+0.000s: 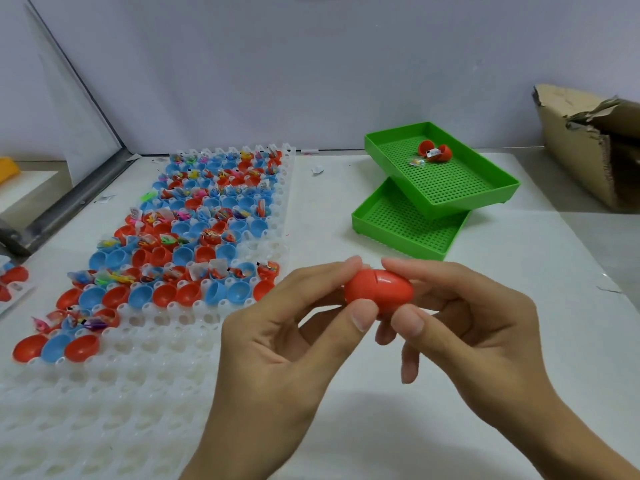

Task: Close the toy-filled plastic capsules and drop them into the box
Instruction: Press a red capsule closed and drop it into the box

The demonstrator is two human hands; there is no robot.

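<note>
Dozens of open capsule halves (194, 251), red and blue, are still sitting in the white moulded tray (145, 341) on my left, many of them holding small wrapped toys, so I am judging the job to be somewhere in the middle: the near rows of the tray are standing bare while the far rows are waiting to be closed. I am seeing one split red capsule (434, 152) lying open in the upper green perforated tray (446, 188), which is resting askew on a second green tray (405, 230). The cardboard box (588, 147) is sitting at the far right edge of the table (519, 271), and I cannot see inside it (so no count of finished ones from me).

I am holding a red capsule (379, 291) in the air in front of me, above the table and just right of the white tray. My left hand (277, 341) is pinching its left end between thumb and fingertips, and my right hand (467, 327) is pinching the right end the same way. Its long axis is lying roughly left to right, with the narrower, rounded end pointing right toward the box. The seam is showing as a thin line near the left end; the halves are looking joined, though I cannot tell whether they are fully snapped.
</note>
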